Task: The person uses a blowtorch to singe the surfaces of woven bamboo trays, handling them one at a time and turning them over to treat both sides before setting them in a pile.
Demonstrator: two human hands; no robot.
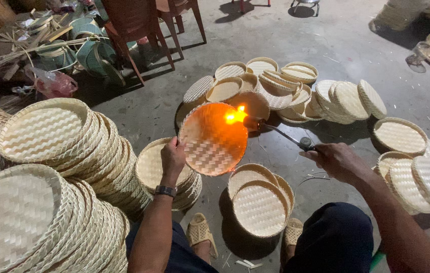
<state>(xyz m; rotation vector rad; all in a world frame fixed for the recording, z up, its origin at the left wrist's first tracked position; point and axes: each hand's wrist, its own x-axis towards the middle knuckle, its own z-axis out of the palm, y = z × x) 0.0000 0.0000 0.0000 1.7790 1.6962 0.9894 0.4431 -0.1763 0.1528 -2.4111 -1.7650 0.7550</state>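
Observation:
My left hand [172, 155] grips the edge of a round woven bamboo tray [210, 144], held up and tilted with its underside toward me. My right hand [335, 160] holds a gas torch [285, 135] by its handle. The torch's flame [235, 116] plays on the upper right part of the tray and lights it orange. A dark watch sits on my left wrist. I sit with my knees apart and sandalled feet on the concrete floor.
Tall stacks of woven trays [58, 151] lean at my left. Two trays [259, 205] lie between my feet, more [417, 177] at my right, and a loose heap [285, 86] lies ahead. A chair [139, 25] and bamboo strips stand at the back left.

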